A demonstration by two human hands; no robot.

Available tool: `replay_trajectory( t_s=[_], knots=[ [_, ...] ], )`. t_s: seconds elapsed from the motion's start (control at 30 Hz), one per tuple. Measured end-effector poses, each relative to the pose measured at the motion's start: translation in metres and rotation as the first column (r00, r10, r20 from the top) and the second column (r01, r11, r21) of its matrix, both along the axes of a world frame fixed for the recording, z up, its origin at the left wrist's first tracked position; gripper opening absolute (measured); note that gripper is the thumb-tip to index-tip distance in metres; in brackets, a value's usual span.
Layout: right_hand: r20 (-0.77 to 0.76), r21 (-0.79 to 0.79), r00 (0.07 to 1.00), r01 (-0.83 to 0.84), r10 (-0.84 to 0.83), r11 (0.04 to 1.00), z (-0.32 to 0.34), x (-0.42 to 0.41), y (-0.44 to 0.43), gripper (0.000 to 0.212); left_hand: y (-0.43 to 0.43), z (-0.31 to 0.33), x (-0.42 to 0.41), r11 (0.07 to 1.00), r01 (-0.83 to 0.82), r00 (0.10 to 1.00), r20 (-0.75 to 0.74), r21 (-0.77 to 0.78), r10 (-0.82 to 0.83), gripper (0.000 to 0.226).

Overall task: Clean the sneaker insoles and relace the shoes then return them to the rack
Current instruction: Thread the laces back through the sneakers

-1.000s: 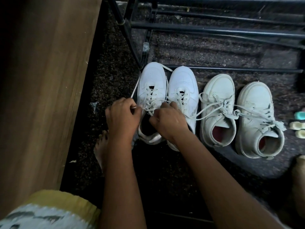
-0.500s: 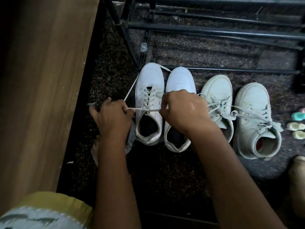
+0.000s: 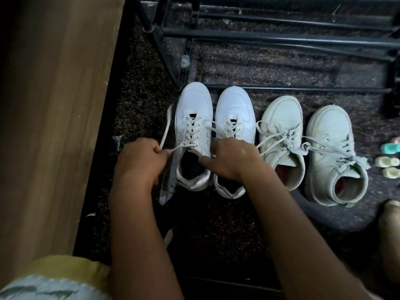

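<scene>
Lace [image 3: 179, 146]: white, threaded through the left white sneaker [image 3: 194, 105]. One strand runs from the top eyelets to your left hand, and a loose length loops up past the shoe's outer side.
Left hand [image 3: 140, 163]: you pinch the lace between thumb and curled fingers, just beside the sneaker's collar.
Right hand [image 3: 233, 159]: your fingers are curled round the other strand, which crosses from the left sneaker and disappears under your knuckles. The hand lies over the tongue of the right white sneaker [image 3: 234, 105].
White sneakers: side by side on the dark carpet [image 3: 216, 224], toes touching the bottom bar of the black rack [image 3: 281, 37], not on its shelves.
Grey strip [image 3: 167, 191]: flat on the carpet against the left sneaker's outer side, partly under your left wrist.
High-top pair [image 3: 281, 118]: off-white, laces loose, standing right of the sneakers.
Wooden panel [image 3: 54, 105]: runs along your left.
Pastel items [image 3: 389, 161]: small, at the right edge; too blurred to identify.
</scene>
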State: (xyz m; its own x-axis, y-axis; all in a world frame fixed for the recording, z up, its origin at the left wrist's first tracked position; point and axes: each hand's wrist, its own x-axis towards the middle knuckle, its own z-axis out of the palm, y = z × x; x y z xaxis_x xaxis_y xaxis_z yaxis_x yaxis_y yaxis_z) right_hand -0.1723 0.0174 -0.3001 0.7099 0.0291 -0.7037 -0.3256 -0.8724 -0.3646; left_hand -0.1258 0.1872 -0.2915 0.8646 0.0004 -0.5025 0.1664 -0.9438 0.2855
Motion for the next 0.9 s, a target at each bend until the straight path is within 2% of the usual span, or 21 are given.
replay_trajectory(
  t_s=[0.07,0.13,0.23,0.3,0.33,0.4,0.43,0.5,0.53,0.6,0.67,0.7,0.77,0.8,0.9],
  knots=[
    [0.019,-0.012,1.0,0.014,-0.014,1.0,-0.013,-0.004,0.011,0.056,0.004,0.01,-0.002,0.988,-0.141,0.976,-0.177,-0.059,0.128,0.034],
    [0.069,-0.018,0.996,0.057,-0.056,0.998,-0.024,-0.007,0.024,0.056,0.005,0.012,-0.002,0.991,-0.123,0.977,-0.18,-0.056,0.111,0.031],
    [0.175,-0.055,0.975,0.151,-0.139,0.987,-0.041,-0.012,0.039,0.047,0.002,0.005,0.0,0.999,-0.027,0.987,-0.154,0.043,0.033,0.021],
    [0.227,-0.063,0.958,0.194,-0.175,0.979,-0.048,-0.013,0.041,0.035,0.006,-0.008,-0.004,0.998,-0.043,0.979,-0.199,0.051,0.052,0.026],
    [0.246,-0.058,0.95,0.213,-0.192,0.975,-0.05,-0.013,0.04,0.028,0.007,-0.016,-0.007,0.996,-0.082,0.976,-0.202,0.017,0.084,0.032],
    [0.284,-0.021,0.927,0.26,-0.243,0.965,-0.054,-0.013,0.036,0.02,0.004,-0.027,-0.014,0.949,-0.261,0.951,-0.218,-0.177,0.221,0.039],
    [0.309,0.025,0.908,0.289,-0.283,0.957,-0.054,-0.013,0.034,0.02,0.0,-0.032,-0.016,0.88,-0.364,0.924,-0.239,-0.304,0.299,0.039],
    [0.341,0.224,0.841,0.361,-0.42,0.905,-0.055,-0.012,0.031,0.015,-0.01,-0.036,-0.019,0.724,-0.483,0.875,-0.273,-0.491,0.399,0.036],
    [0.326,0.364,0.785,0.41,-0.527,0.836,-0.055,-0.01,0.03,0.012,-0.015,-0.035,-0.019,0.668,-0.5,0.865,-0.275,-0.551,0.42,0.035],
    [0.187,0.624,0.638,0.51,-0.747,0.593,-0.053,-0.007,0.031,0.026,-0.022,-0.031,-0.018,0.57,-0.509,0.845,-0.25,-0.645,0.472,0.033],
    [-0.012,0.765,0.499,0.563,-0.866,0.314,-0.05,-0.005,0.032,0.031,-0.022,-0.029,-0.013,0.487,-0.507,0.808,-0.196,-0.712,0.555,0.035],
    [-0.088,0.797,0.463,0.564,-0.882,0.217,-0.05,-0.003,0.032,0.027,-0.021,-0.029,-0.011,0.461,-0.492,0.795,-0.166,-0.739,0.584,0.036],
    [-0.206,0.827,0.429,0.556,-0.88,0.078,-0.05,0.0,0.032,0.026,-0.023,-0.026,-0.008,0.408,-0.473,0.784,-0.162,-0.781,0.599,0.035],
    [-0.251,0.84,0.42,0.542,-0.872,0.019,-0.051,0.0,0.032,0.026,-0.026,-0.025,-0.008,0.351,-0.478,0.78,-0.205,-0.805,0.592,0.034],
    [-0.305,0.885,0.431,0.458,-0.849,-0.086,-0.052,0.002,0.032,0.023,-0.037,-0.018,-0.011,0.073,-0.533,0.713,-0.402,-0.843,0.574,0.044]
  ],
)
